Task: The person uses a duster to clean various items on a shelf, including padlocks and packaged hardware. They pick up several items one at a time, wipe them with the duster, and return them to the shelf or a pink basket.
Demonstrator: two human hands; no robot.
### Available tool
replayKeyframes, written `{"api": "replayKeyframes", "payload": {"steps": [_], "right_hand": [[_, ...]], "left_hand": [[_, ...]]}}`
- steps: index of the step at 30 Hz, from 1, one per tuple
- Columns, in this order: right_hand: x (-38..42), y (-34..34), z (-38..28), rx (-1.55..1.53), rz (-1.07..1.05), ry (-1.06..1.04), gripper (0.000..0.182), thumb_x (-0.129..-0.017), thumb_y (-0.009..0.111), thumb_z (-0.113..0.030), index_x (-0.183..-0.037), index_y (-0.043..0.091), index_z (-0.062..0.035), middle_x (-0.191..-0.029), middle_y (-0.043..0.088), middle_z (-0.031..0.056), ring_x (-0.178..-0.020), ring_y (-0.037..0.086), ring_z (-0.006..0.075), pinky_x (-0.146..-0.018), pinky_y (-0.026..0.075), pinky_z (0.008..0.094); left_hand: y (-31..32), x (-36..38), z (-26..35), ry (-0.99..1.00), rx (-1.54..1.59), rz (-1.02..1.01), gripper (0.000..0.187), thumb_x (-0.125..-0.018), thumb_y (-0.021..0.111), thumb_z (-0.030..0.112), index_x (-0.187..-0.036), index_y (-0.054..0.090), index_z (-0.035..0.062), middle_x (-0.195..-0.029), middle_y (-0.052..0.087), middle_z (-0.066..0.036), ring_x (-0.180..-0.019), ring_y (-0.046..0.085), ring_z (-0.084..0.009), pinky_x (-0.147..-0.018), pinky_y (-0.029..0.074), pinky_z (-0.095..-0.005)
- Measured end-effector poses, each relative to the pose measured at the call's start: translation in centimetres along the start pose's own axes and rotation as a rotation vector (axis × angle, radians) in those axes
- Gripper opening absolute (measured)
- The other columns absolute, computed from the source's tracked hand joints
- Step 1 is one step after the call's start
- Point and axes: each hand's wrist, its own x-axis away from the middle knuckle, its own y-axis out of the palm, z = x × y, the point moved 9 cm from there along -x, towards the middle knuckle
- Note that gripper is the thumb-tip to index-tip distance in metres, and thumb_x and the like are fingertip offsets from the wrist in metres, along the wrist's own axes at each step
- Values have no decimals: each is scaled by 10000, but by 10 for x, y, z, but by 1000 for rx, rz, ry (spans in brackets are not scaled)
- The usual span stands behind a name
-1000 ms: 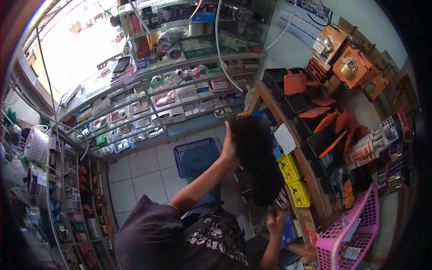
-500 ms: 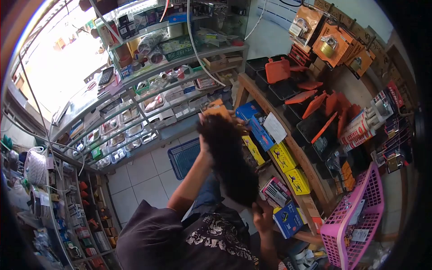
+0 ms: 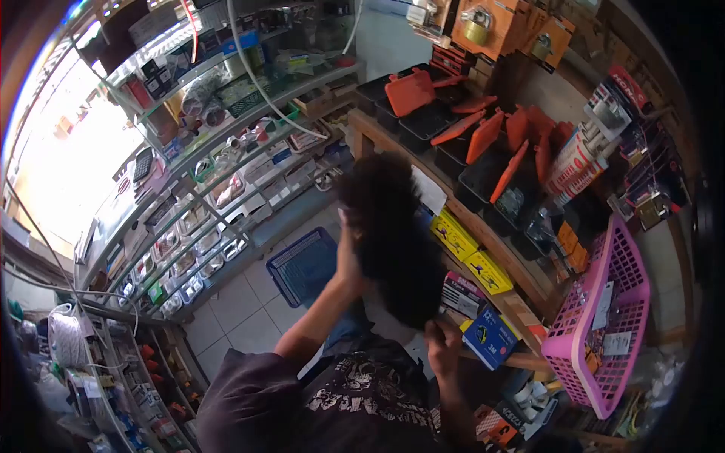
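Right side: a wooden rack rail [image 3: 502, 253] borders black plastic bins [image 3: 419, 130] with hinged orange lids [image 3: 410, 92]. White-and-red cylindrical tubes [image 3: 575, 167] are positioned right of the bins. A brass-coloured padlock [image 3: 475, 32] is mounted on orange card at far right. Near right: a pink perforated plastic basket [image 3: 560, 352], tilted. Centre: a blue mesh plastic basket [image 3: 306, 264] on white floor tiles [image 3: 242, 303]. Far left: a black calculator [image 3: 143, 164]. Near left: a white cord bundle [image 3: 68, 336].
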Motion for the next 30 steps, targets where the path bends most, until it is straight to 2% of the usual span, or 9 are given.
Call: {"api": "replayKeyframes", "payload": {"steps": [3,5,7,15,19,20,25,28,30], "right_hand": [[0,2,-21,42,-5,-42,197,-875,534,-81,-696,529,0,-548,402,-14,-546,357,59,-510,287,278],[9,-15,7,48,-15,2,209,-893,553,-110,-711,518,-13,-568,393,14,-549,360,82,-515,299,294],[11,-19,21,61,-38,48,227,-912,573,-139,-727,507,-26,-587,384,42,-553,363,104,-520,311,311],[19,-24,29,-88,21,9,272,-948,533,-156,-709,486,-34,-589,336,-6,-553,295,77,-511,254,297],[25,-3,13,8,-81,-104,319,-954,542,-196,-692,483,-25,-551,322,14,-523,288,76,-484,243,305],[24,-10,18,3,-38,-68,317,-950,559,-208,-699,500,-24,-552,346,19,-519,304,78,-485,252,306],[28,-15,15,58,-34,-47,260,-916,573,-143,-701,507,-14,-569,392,27,-519,349,90,-488,279,304],[28,-17,19,12,-12,-32,261,-907,566,-134,-693,480,-13,-563,377,37,-517,331,99,-493,271,318],[26,-10,16,-29,-96,-51,289,-903,567,-147,-680,439,-16,-557,355,36,-518,305,93,-493,246,328]], "left_hand": [[-36,-13,-18,-44,-43,159,620,-972,435,508,-1391,425,53,-1331,516,-156,-1224,506,-298,-1056,408,-435],[-28,-27,13,251,-396,-215,587,-988,416,492,-1393,436,67,-1348,508,-121,-1237,489,-292,-1077,384,-422],[16,-12,20,33,60,-180,594,-995,389,504,-1387,438,61,-1347,512,-128,-1226,501,-294,-1086,378,-436],[20,-26,24,103,27,-198,727,-965,291,631,-1388,410,52,-1372,496,-142,-1280,477,-299,-1095,376,-439],[20,-40,11,1,171,-645,824,-927,292,693,-1355,404,-2,-1345,494,-225,-1246,484,-410,-1068,388,-513],[30,-32,13,-47,328,-595,837,-934,282,682,-1353,372,-38,-1340,481,-273,-1226,473,-488,-1052,398,-536],[35,-33,2,-68,221,-644,840,-930,281,687,-1352,393,-30,-1311,497,-276,-1256,467,-433,-1060,389,-535],[29,-29,10,118,22,-192,750,-964,303,618,-1346,395,-21,-1313,494,-267,-1232,485,-451,-1046,402,-529],[30,-35,-2,58,26,-468,726,-976,283,604,-1360,394,-3,-1319,497,-249,-1244,484,-425,-1055,400,-515]]}}
